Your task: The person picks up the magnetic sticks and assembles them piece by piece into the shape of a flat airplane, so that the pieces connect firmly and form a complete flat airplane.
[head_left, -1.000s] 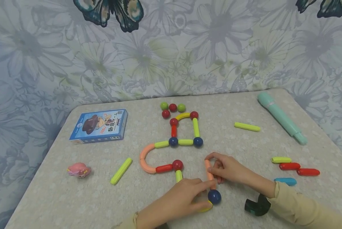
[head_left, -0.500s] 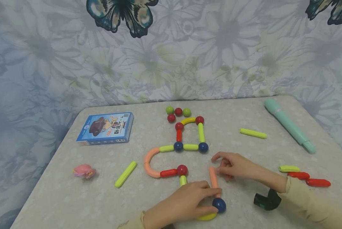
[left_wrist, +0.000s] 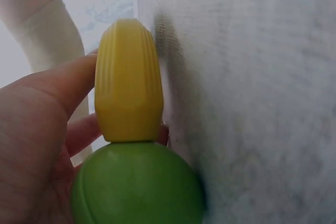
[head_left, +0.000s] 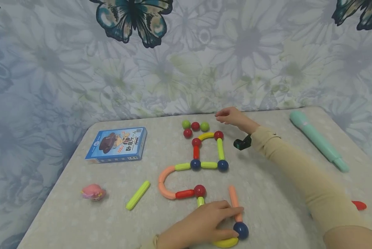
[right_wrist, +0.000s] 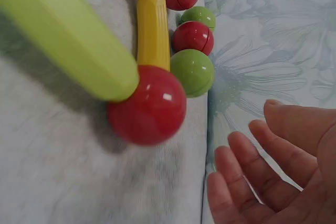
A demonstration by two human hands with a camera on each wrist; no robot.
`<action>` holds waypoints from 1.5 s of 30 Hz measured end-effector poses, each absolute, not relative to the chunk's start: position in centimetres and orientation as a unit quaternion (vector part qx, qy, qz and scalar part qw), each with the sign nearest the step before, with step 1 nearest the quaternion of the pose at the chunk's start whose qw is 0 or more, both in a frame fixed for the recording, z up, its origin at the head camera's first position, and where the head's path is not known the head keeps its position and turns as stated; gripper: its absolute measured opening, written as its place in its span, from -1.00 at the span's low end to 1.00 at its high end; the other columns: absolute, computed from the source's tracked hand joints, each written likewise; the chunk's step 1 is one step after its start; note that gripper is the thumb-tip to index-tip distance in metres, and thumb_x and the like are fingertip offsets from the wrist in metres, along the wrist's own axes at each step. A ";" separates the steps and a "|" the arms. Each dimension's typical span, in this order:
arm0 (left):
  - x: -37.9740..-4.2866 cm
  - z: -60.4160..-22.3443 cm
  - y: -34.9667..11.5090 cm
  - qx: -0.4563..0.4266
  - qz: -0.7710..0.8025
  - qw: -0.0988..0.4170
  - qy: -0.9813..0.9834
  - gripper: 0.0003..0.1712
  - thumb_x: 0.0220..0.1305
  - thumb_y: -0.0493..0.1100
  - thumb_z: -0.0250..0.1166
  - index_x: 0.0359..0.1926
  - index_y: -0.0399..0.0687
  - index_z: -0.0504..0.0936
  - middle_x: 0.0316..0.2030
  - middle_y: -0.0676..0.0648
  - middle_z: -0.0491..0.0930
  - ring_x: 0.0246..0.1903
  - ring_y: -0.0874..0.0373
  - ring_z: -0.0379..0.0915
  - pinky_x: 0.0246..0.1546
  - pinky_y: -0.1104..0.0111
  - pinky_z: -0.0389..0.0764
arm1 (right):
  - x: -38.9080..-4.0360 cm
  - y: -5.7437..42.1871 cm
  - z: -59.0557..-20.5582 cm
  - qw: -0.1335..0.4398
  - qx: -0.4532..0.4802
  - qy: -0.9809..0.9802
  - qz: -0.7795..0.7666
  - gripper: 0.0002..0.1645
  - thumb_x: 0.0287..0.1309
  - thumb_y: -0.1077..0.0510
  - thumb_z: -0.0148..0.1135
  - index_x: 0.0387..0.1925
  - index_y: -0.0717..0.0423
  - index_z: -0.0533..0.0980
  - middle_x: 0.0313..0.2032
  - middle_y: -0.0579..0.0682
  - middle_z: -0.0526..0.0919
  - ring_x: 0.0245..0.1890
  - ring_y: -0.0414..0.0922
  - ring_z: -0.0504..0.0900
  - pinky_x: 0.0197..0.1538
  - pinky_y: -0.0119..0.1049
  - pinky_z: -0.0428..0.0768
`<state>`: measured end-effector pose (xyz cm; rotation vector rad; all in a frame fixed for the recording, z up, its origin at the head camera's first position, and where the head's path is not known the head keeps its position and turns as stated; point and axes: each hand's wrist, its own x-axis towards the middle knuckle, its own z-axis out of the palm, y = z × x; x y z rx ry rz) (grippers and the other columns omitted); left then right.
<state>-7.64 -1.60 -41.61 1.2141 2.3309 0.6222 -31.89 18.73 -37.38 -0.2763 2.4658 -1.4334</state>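
Note:
My left hand grips a yellow curved magnetic stick; in the left wrist view thumb and fingers lie around the yellow stick, above a green ball. Its index finger crosses an orange stick, which meets a blue ball. My right hand reaches over the back of the table, holding nothing, fingers loosely bent. Just left of it lies a green ball among red and green balls. The right wrist view shows that hand beside a red ball joined to lime and yellow sticks.
Joined sticks and balls run through the middle, including an orange curve and a red ball. At left are a blue box, a pink toy and a lime stick. A mint-green tube lies right. The right sleeve hides several sticks.
My right hand has let go of the orange stick and moved away to the back of the table, near the loose balls. The left hand stays at the yellow stick. The head view has shifted slightly.

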 end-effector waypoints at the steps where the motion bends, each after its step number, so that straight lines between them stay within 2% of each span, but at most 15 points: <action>1: -7.6 -41.7 -1.6 0.440 0.223 0.221 0.841 -0.39 0.23 0.19 0.21 0.30 0.30 0.35 -0.28 0.28 0.39 -0.39 0.44 0.27 -0.42 0.60 0.35 | -32.4 18.3 -37.8 0.141 -0.097 0.856 -0.489 -0.54 0.31 0.16 0.08 0.16 0.34 0.38 0.09 0.24 0.44 0.06 0.11 0.42 0.12 -0.05 0.36; 5: -7.3 -41.9 -1.3 0.440 0.217 0.236 0.839 -0.43 0.26 0.18 0.17 0.29 0.34 0.36 -0.24 0.30 0.39 -0.37 0.46 0.27 -0.41 0.62 0.35 | -33.7 16.7 -38.5 0.154 -0.100 0.872 -0.453 -0.56 0.28 0.17 0.11 0.13 0.31 0.42 0.09 0.24 0.44 0.02 0.07 0.43 0.08 -0.09 0.39; 12: -7.6 -42.1 -1.6 0.467 0.211 0.200 0.835 -0.43 0.27 0.20 0.14 0.28 0.28 0.38 -0.18 0.28 0.42 -0.35 0.48 0.27 -0.37 0.66 0.32 | -34.5 14.5 -38.7 0.185 -0.149 0.893 -0.383 -0.57 0.20 0.15 0.21 0.08 0.24 0.48 0.04 0.21 0.49 -0.03 0.04 0.47 0.03 -0.14 0.42; 17: -7.8 -42.0 -1.6 0.461 0.208 0.207 0.837 -0.44 0.26 0.21 0.14 0.26 0.28 0.41 -0.17 0.28 0.42 -0.34 0.47 0.27 -0.36 0.65 0.33 | -34.6 14.3 -39.1 0.180 -0.164 0.904 -0.352 -0.58 0.16 0.14 0.24 0.05 0.23 0.49 0.01 0.20 0.50 -0.01 0.05 0.47 0.02 -0.13 0.43; 21: -7.7 -42.0 -1.4 0.452 0.220 0.216 0.837 -0.44 0.25 0.21 0.16 0.26 0.28 0.40 -0.19 0.27 0.42 -0.35 0.46 0.28 -0.39 0.62 0.35 | -33.7 15.8 -38.6 0.158 -0.160 0.888 -0.402 -0.54 0.19 0.13 0.22 0.08 0.26 0.45 0.01 0.20 0.50 0.00 0.06 0.45 0.03 -0.11 0.42; 27: -7.9 -41.7 -1.3 0.444 0.225 0.229 0.837 -0.37 0.23 0.28 0.12 0.30 0.33 0.33 -0.34 0.25 0.36 -0.42 0.42 0.27 -0.46 0.57 0.35 | -27.7 19.6 -35.1 0.115 -0.150 0.864 -0.467 -0.55 0.23 0.14 0.19 0.10 0.27 0.43 -0.05 0.18 0.53 -0.05 0.05 0.49 0.04 -0.02 0.40; 31: -8.4 -41.5 -1.1 0.456 0.227 0.233 0.828 -0.40 0.25 0.28 0.10 0.26 0.24 0.41 -0.28 0.25 0.39 -0.40 0.41 0.29 -0.40 0.57 0.35 | -21.9 22.3 -34.6 0.108 -0.176 0.866 -0.455 -0.60 0.25 0.18 0.17 0.08 0.29 0.44 -0.12 0.12 0.57 -0.15 -0.03 0.53 -0.07 -0.09 0.48; 33: -8.6 -41.5 -1.1 0.457 0.237 0.232 0.825 -0.43 0.26 0.26 0.11 0.22 0.20 0.46 -0.24 0.25 0.43 -0.39 0.41 0.31 -0.38 0.58 0.36 | -19.0 23.1 -35.2 0.108 -0.171 0.861 -0.467 -0.59 0.24 0.19 0.18 0.08 0.29 0.44 -0.12 0.10 0.57 -0.18 -0.05 0.55 -0.13 -0.14 0.51; 37: -8.5 -41.6 -1.3 0.459 0.260 0.207 0.824 -0.50 0.26 0.22 0.14 0.11 0.10 0.56 -0.30 0.26 0.46 -0.43 0.45 0.31 -0.41 0.61 0.36 | -14.6 23.7 -38.0 0.111 -0.140 0.842 -0.509 -0.55 0.21 0.15 0.22 0.08 0.29 0.44 -0.10 0.10 0.56 -0.19 -0.07 0.56 -0.18 -0.24 0.53; 40: -8.3 -41.5 -1.4 0.462 0.267 0.190 0.825 -0.52 0.27 0.21 0.15 0.08 0.07 0.59 -0.38 0.26 0.44 -0.48 0.45 0.29 -0.47 0.60 0.35 | -12.9 23.3 -40.3 0.115 -0.137 0.819 -0.545 -0.55 0.20 0.16 0.23 0.06 0.33 0.43 -0.11 0.13 0.57 -0.18 -0.09 0.58 -0.18 -0.31 0.53; 45: -8.0 -41.5 -1.3 0.477 0.260 0.170 0.822 -0.52 0.28 0.21 0.12 0.08 0.08 0.58 -0.32 0.25 0.48 -0.46 0.46 0.30 -0.44 0.62 0.33 | -11.9 22.5 -42.4 0.141 -0.144 0.792 -0.576 -0.57 0.22 0.19 0.20 0.05 0.39 0.42 -0.16 0.14 0.59 -0.20 -0.09 0.59 -0.18 -0.32 0.53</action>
